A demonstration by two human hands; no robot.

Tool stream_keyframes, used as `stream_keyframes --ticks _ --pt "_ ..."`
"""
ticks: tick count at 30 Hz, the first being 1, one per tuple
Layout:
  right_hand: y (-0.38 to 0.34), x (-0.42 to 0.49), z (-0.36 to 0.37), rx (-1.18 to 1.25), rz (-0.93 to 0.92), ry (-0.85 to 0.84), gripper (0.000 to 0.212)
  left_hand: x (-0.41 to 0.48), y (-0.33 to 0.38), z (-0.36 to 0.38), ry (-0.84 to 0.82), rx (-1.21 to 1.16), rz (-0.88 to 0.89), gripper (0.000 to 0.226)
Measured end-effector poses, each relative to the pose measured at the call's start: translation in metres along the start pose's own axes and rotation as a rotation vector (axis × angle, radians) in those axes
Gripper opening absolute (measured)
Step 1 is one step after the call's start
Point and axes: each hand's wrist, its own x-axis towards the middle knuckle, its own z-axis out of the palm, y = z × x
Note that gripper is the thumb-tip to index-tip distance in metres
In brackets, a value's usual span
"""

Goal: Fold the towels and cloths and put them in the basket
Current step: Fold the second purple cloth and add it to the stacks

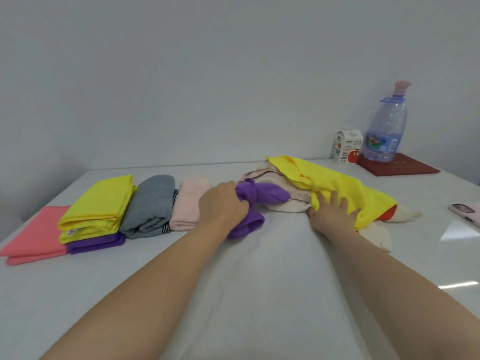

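**Forearms in, both hands on the loose pile**

Forearms reach out over a white cloth (272, 281) spread flat on the table (78, 294).

Grip:
- left hand (223, 203): fingers curled round a bunched purple cloth (262, 196), pinching it tight.
- right hand (332, 211): fingers spread, palm down, pressing on the loose yellow cloth (337, 183).

Around the grip:
- the yellow cloth drapes over unfolded cream towels (291, 203), which lie between the two hands and beyond them. An orange-red scrap (388, 215) shows just right of the right hand.
- folded items run in a row left of the left hand: pink towel (189, 206) touching the wrist side, then grey towel (150, 206), then a folded yellow stack (101, 203) on a folded purple cloth (96, 242), then a coral cloth (36, 237) furthest out.

Containers, far beyond the right hand:
- clear blue plastic bottle (387, 131), pink pump on top, standing on a dark red book (400, 166). Fill level: cannot tell. Colourful label with barcode, text unreadable.
- white carton (346, 148) just left of the bottle, closed. It has a red apple graphic; "APPLE" and "100%" are legible, the rest is too small.

Phone in a pink case (466, 211) lies at the frame edge, well right of the right hand.
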Motion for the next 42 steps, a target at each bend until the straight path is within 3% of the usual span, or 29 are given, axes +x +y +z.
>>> stream_keyframes --ticks 2,4,7,9,12,14,17,23,26,29,30,32,35,38,42 --pt "0.013 0.004 -0.003 0.004 0.122 0.033 0.067 0.003 -0.001 -0.01 0.013 0.053 -0.007 0.019" --pt "0.015 0.0 -0.004 0.019 0.149 0.14 0.071 0.0 0.003 -0.007 -0.054 0.273 0.071 0.034" --pt "0.004 -0.008 -0.002 -0.016 -0.105 0.317 0.073 -0.006 0.012 0.012 -0.149 0.452 0.19 0.045" --pt "-0.009 -0.011 0.003 -0.048 -0.289 0.368 0.07 -0.009 0.013 0.029 -0.235 0.392 0.239 0.047" --pt "-0.027 -0.003 0.011 -0.133 -0.466 0.367 0.068 -0.016 0.009 0.051 -0.398 0.043 0.144 0.057" --pt "-0.036 0.01 0.013 -0.202 -0.508 0.311 0.066 -0.015 0.007 0.061 -0.392 -0.072 0.1 0.066" --pt "-0.041 0.035 0.013 -0.183 -0.427 0.166 0.055 -0.011 0.006 0.071 -0.313 -0.067 0.086 0.065" --pt "-0.029 0.081 0.012 -0.187 -0.269 0.036 0.053 -0.005 0.004 0.086 -0.239 -0.012 0.027 0.062" --pt "-0.02 0.093 0.01 -0.14 -0.087 0.042 0.055 0.0 0.005 0.089 -0.211 -0.007 0.019 0.057" --pt "-0.028 0.095 0.011 -0.073 0.162 0.193 0.053 0.004 0.006 0.091 -0.188 0.003 0.012 0.05" --pt "-0.032 0.094 0.01 -0.069 0.16 0.27 0.05 0.005 0.007 0.092 -0.18 0.002 0.012 0.049" --pt "-0.036 0.098 0.011 -0.144 -0.047 0.381 0.048 0.007 0.007 0.094 -0.167 -0.001 0.015 0.047" --pt "-0.025 0.11 0.017 -0.197 -0.316 0.296 0.052 0.012 0.007 0.096 -0.171 -0.015 0.022 0.047" --pt "-0.016 0.124 0.019 -0.14 -0.227 0.093 0.055 0.015 0.006 0.097 -0.171 -0.02 0.044 0.051" --pt "-0.01 0.132 0.02 -0.063 0.063 0.095 0.065 0.019 0.006 0.101 -0.167 -0.04 0.067 0.05"
